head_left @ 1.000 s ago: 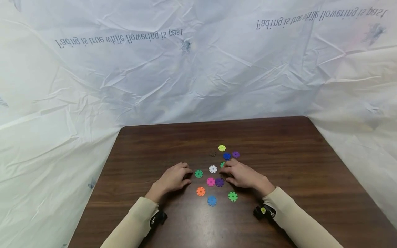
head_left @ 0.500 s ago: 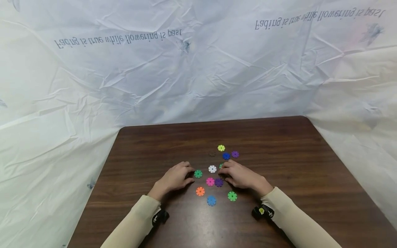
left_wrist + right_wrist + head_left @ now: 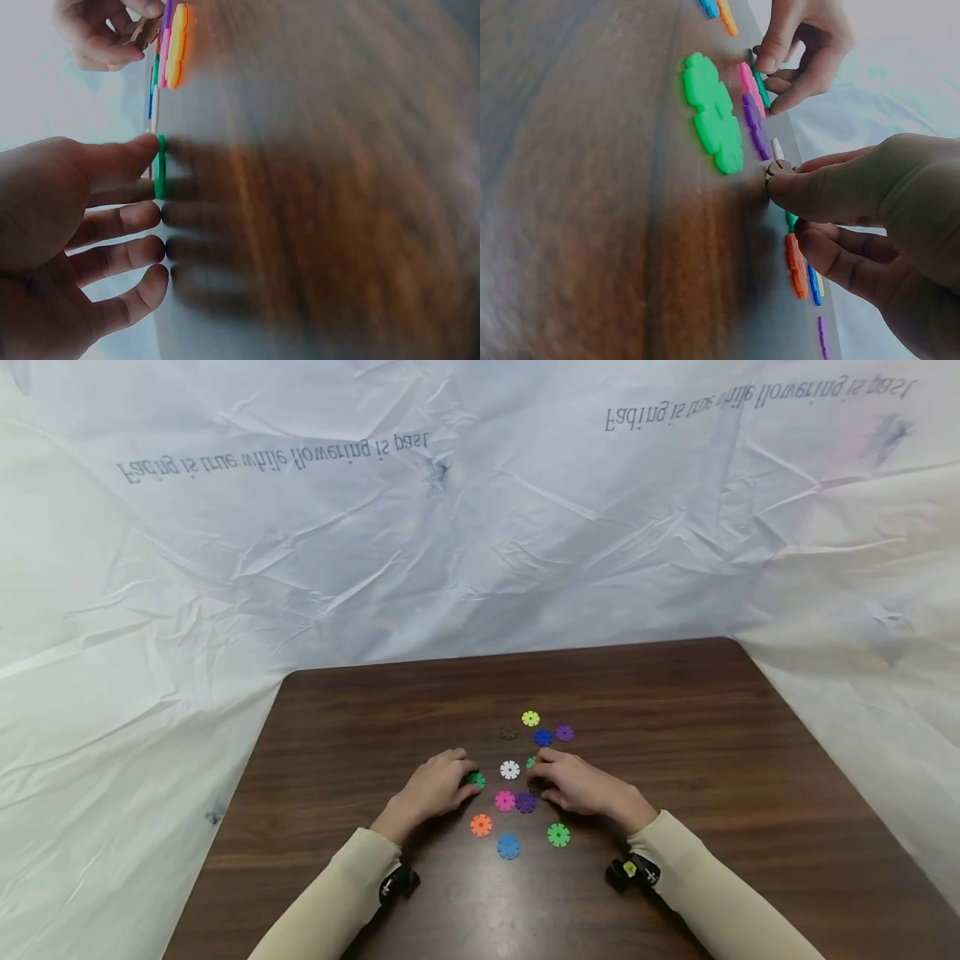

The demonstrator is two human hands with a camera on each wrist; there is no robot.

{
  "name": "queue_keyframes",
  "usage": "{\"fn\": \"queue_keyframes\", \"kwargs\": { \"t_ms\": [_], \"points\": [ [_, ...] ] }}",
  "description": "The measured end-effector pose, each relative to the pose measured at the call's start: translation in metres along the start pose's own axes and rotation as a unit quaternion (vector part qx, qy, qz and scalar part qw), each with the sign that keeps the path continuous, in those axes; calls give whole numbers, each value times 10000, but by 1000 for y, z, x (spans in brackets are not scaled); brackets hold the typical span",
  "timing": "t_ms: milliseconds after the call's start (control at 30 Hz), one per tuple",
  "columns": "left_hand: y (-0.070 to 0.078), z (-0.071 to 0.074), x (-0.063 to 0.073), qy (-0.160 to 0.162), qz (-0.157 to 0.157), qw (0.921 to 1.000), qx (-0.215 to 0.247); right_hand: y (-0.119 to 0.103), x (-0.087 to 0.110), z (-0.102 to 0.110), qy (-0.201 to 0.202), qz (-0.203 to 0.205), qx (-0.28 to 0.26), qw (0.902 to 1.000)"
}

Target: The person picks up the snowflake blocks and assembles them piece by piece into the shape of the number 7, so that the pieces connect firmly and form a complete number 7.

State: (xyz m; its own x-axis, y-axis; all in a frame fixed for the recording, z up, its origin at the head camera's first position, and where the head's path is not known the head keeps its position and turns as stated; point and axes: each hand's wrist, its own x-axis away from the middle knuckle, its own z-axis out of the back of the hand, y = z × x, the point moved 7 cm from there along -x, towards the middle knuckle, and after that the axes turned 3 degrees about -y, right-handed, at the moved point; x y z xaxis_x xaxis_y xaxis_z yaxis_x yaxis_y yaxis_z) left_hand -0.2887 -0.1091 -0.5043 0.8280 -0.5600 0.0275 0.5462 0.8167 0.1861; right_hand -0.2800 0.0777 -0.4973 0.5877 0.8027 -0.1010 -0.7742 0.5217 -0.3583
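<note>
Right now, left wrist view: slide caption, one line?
Left grip pinches a green disc at the brown table; orange disc and right grip lie beyond.

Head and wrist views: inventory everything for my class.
Wood-grain table: one, brown, below
Notched round plastic discs: six, yellow, dark blue, white, pink, orange, light blue, on table
Discs: three, green, one held
Discs: two, purple, on table
Discs: two, brown, one held
Disc: one, orange-red, wrist views only
Printed sheet: one, whitish, behind
Wrist cameras: two, black, wrists
Cloth sleeves: two, cream, forearms
Left grip: one, pinching green disc
Right grip: one, pinching brown disc
</note>
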Motion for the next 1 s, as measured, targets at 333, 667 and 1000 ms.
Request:
{"fn": "queue_keyframes", "kwargs": {
  "t_ms": [333, 667, 1000],
  "points": [
    [3, 3, 1, 187, -92, 9994, 283, -3, -1, 4, 28, 162, -165, 9997],
    [6, 6, 2, 425, -323, 9948, 864, -4, 0, 6, 244, 300, -264, 9989],
    [7, 11, 3, 806, -475, 9896, 1096, -7, -3, 13, 705, 532, -306, 9956]
  ]
}}
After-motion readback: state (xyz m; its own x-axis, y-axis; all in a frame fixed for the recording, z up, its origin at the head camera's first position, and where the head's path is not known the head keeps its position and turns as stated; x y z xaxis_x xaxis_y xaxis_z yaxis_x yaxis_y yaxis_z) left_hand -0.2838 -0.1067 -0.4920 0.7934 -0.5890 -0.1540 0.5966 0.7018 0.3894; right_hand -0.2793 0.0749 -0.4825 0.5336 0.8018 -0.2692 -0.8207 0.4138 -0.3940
